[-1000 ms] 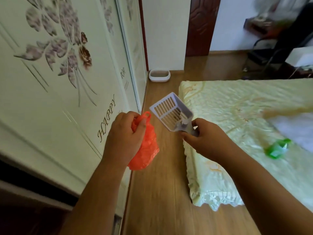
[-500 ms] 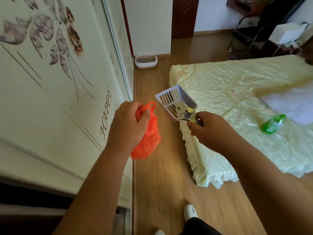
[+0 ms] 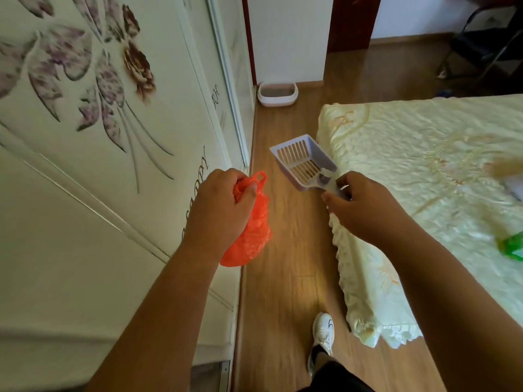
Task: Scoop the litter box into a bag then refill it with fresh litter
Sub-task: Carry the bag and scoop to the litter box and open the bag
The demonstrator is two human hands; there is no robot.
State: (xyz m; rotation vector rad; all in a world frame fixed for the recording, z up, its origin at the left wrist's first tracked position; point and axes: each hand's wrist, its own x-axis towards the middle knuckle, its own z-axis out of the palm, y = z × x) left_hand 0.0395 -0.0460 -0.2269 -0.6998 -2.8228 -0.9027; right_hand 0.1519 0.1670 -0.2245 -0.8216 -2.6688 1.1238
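While well short of the litter box [image 3: 277, 93]: left hand [image 3: 219, 206] clutching limp, featherlight bag [image 3: 250, 236] by its handles; right hand [image 3: 360, 206] gripping stiff plastic scoop [image 3: 304, 162] by its handle.

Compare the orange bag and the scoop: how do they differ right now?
The bag is orange, soft crinkled plastic, bunched and hanging limp below the left hand, which grips its handles. The scoop is pale lavender, rigid and slotted, and the right hand holds it by the handle with its open end pointing forward, toward the litter box on the floor. The bag sits beside the wardrobe door, the scoop nearer the bed. Both are off the floor, one per hand.
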